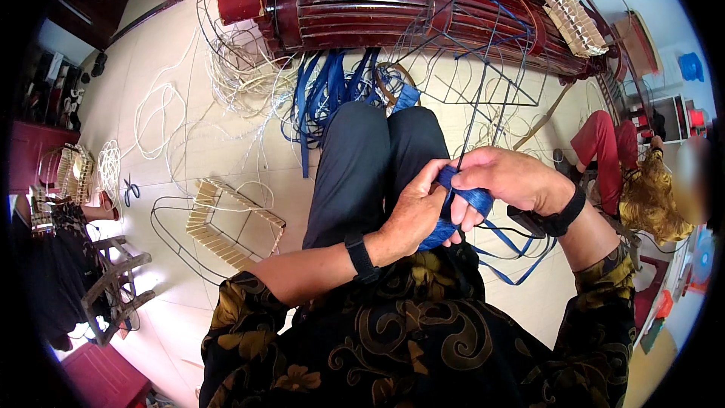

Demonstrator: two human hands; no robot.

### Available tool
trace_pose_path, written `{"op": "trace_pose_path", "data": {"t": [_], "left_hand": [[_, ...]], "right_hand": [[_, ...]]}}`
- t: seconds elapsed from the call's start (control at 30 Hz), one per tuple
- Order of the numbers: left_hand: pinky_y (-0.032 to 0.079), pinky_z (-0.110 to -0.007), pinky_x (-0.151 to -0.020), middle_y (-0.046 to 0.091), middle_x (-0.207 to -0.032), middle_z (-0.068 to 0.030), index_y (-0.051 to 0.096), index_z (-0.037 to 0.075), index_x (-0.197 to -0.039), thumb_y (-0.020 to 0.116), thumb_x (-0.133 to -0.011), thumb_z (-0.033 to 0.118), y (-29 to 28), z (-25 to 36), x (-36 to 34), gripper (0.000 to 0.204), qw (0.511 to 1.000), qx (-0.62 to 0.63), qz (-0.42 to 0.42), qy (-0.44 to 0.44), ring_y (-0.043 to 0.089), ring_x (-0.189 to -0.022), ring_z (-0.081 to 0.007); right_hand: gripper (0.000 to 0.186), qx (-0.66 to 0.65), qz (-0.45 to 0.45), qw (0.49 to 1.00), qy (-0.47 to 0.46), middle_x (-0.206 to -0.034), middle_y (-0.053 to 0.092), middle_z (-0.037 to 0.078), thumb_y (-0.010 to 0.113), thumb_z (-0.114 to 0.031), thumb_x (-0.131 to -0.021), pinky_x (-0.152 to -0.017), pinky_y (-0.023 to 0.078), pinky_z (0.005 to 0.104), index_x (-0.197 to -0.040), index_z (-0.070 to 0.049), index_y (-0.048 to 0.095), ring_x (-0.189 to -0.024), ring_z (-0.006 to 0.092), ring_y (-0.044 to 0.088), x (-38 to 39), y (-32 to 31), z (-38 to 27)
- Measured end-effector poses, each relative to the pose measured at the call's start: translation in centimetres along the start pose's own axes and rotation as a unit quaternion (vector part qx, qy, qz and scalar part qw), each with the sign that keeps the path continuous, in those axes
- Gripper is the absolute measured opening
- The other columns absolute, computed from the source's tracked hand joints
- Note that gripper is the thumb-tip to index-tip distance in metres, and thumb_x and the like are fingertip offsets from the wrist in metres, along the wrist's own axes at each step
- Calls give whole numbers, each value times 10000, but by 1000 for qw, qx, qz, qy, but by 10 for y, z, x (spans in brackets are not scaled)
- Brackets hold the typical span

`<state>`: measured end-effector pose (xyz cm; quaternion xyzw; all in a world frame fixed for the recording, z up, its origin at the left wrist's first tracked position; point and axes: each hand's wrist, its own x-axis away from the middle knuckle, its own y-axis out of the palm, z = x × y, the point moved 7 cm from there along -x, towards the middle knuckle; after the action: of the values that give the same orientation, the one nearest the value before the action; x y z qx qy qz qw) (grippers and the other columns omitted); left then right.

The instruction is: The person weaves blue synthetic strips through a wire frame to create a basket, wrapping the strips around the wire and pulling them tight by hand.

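Observation:
In front of my lap, my left hand (408, 215) is closed, thumb on top, around the lower end of a dark wire frame (470, 127) and the blue strip at it. My right hand (519, 179) pinches close beside it, with wide blue strip (477, 199) passing around its fingers. The frame's thin rods rise from my hands toward the bench. A loose length of blue strip (516, 282) hangs in a loop below my right wrist. The exact grip points are partly hidden behind my fingers.
Blue strips (332, 79) lie in a heap before the dark red slatted bench (355, 0). Tangled pale cord (245, 68) spreads to its left. A partly wrapped frame (234, 219) and scissors (131, 191) lie on the floor. Other people sit at both sides.

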<state>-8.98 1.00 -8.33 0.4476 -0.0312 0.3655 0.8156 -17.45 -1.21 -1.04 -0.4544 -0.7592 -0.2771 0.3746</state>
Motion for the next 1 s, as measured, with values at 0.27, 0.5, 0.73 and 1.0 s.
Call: {"op": "trace_pose_path", "data": {"t": [0.27,0.5,0.73,1.0], "left_hand": [[477,-253,-367,610,-752,-96,452,151,-1260,349,-1034,153,-1,-2,-3,249,999,-18,39,-15,587,-459,-154],[485,-308,-354,613,-754,-102,494,114,-1183,370,-1013,144,-8,-5,-1,212,996,5,77,-36,614,-447,-234],[511,-361,-374,602,-785,-152,454,109,-1222,354,-1026,215,-11,-5,-1,244,993,33,101,-41,630,-467,-293],[533,-344,-381,630,-753,-128,500,80,-1162,455,-1013,232,-16,2,-6,217,991,5,126,-39,651,-478,-277]], "right_hand": [[298,-69,16,997,-12,-916,708,214,518,-221,-979,-626,573,298,-1020,70,568,-743,244,717,3,-3,0],[243,-44,94,990,-91,-929,692,144,526,-200,-980,-635,544,293,-1149,-27,555,-752,169,676,30,-32,-4],[395,-6,325,931,-167,-836,629,42,703,-356,-884,-555,509,252,-1046,-34,541,-694,105,605,8,-78,32],[435,-428,-62,838,-332,-1144,649,143,616,-175,-940,-988,484,362,-1322,-46,451,-1073,248,637,-32,-32,1]]}}
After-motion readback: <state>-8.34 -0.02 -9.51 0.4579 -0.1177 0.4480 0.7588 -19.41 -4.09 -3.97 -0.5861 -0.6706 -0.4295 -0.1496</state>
